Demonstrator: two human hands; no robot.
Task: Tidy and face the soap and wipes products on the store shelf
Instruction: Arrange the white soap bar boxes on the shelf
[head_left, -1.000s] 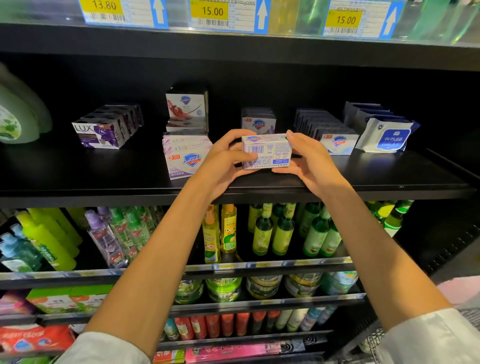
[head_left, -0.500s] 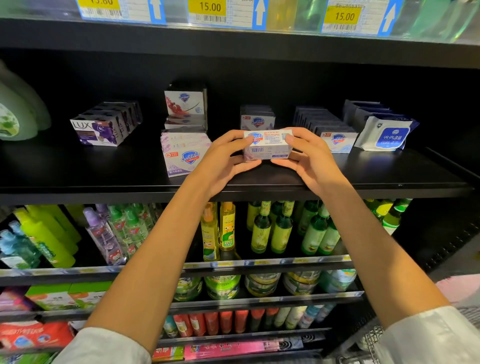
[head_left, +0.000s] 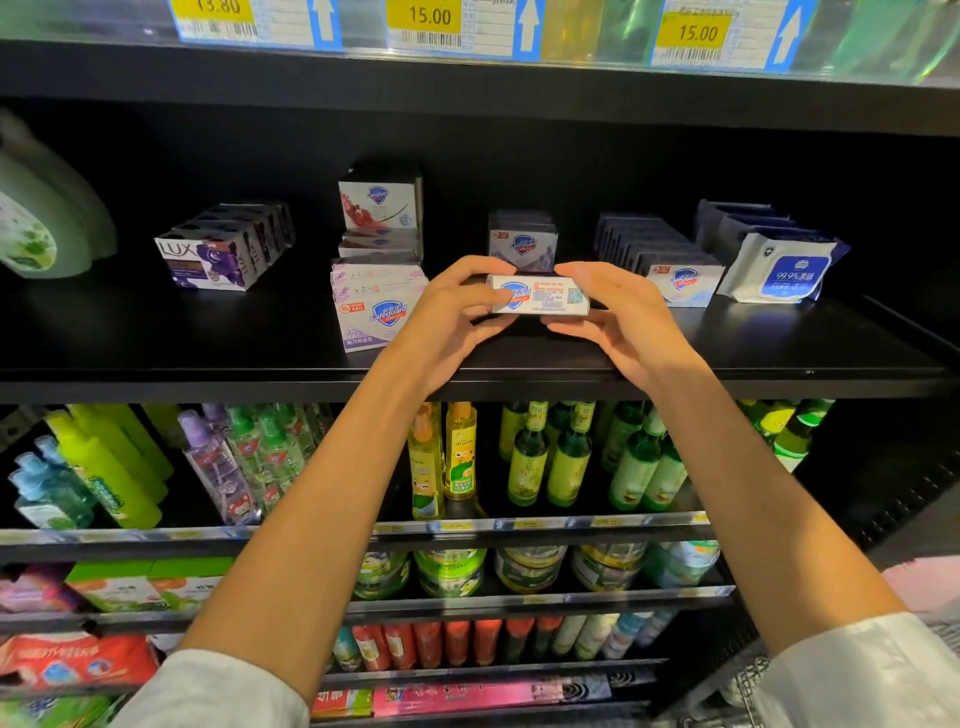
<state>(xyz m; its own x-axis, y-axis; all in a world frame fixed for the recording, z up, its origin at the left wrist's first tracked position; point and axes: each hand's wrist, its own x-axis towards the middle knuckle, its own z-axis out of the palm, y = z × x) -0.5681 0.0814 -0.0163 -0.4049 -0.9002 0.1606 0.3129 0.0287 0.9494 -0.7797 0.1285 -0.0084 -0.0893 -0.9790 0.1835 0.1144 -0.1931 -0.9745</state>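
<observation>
Both the left hand and right hand pinch the soap box, now tipped flatter than before, probably for shelving just behind them.

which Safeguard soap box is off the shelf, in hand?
The white Safeguard box held between left hand and right hand; the others sit on the shelf.

A black store shelf carries a row of LUX soap boxes at left, stacked Safeguard boxes near centre, a further Safeguard box behind, a row of blue-and-white soap boxes, and wipes packs at right; rearmost packs are too dark to identify.
</observation>
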